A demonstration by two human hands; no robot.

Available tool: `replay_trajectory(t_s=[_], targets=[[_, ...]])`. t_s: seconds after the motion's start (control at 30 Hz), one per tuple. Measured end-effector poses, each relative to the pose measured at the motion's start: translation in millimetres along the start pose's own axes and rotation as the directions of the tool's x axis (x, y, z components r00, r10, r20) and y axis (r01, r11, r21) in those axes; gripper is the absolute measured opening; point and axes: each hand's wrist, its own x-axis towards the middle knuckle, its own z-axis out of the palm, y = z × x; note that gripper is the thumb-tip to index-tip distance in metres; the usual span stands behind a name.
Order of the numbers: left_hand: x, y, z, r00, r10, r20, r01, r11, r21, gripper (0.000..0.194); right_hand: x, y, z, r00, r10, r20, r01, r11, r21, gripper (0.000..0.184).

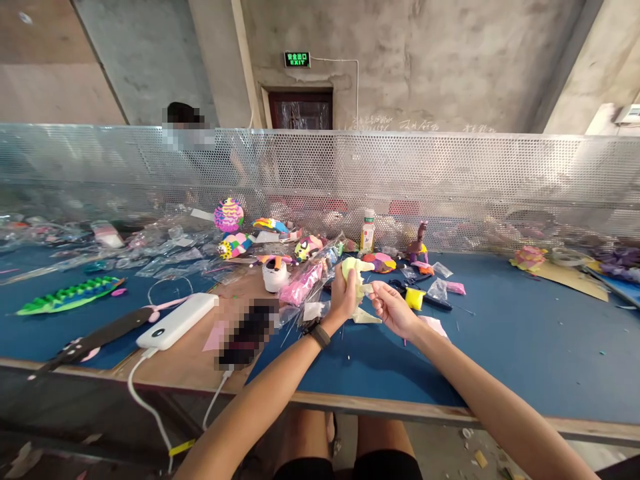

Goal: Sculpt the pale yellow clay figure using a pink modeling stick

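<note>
My left hand (343, 297) is closed around a lump of pale yellow clay (356, 270), held up above the blue table (525, 347); a black band sits on that wrist. My right hand (393, 308) pinches a thin strand of the same clay at the lump's lower right side. A flat scrap of pale clay (365, 317) lies on the table just beneath both hands. A small bright yellow clay block (414, 297) lies just right of my right hand.
Colourful clay figures (229, 215) and clear plastic bags crowd the table's far side, with a small bottle (368, 231) and a tape roll (276, 275). A white power bank (177, 320) with cable lies left. A perforated metal screen (450, 180) runs behind; a person sits beyond it.
</note>
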Motion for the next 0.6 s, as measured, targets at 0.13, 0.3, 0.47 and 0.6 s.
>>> replay_trajectory(t_s=[0.13, 0.3, 0.47, 0.6], targets=[[1, -2, 0.9, 0.999, 0.025, -0.025, -0.024, 0.999, 0.038, 0.033, -5, -4, 2, 0.994, -0.107, -0.023, 0.100, 0.977, -0.189, 0.054], [2, -5, 0.3, 0.998, 0.016, -0.053, -0.012, 0.997, 0.076, 0.035, -12, -5, 2, 0.912, -0.406, -0.052, 0.300, 0.750, -0.590, 0.054], [3, -5, -1.1, 0.997, 0.050, -0.052, -0.043, 0.991, 0.124, 0.039, -12, 1, 0, 0.824, -0.566, 0.032, 0.378, 0.507, -0.774, 0.047], [4, -4, -1.9, 0.996, 0.052, -0.067, -0.041, 0.987, 0.156, 0.041, -13, 0, 3, 0.835, -0.548, 0.056, 0.373, 0.489, -0.788, 0.045]])
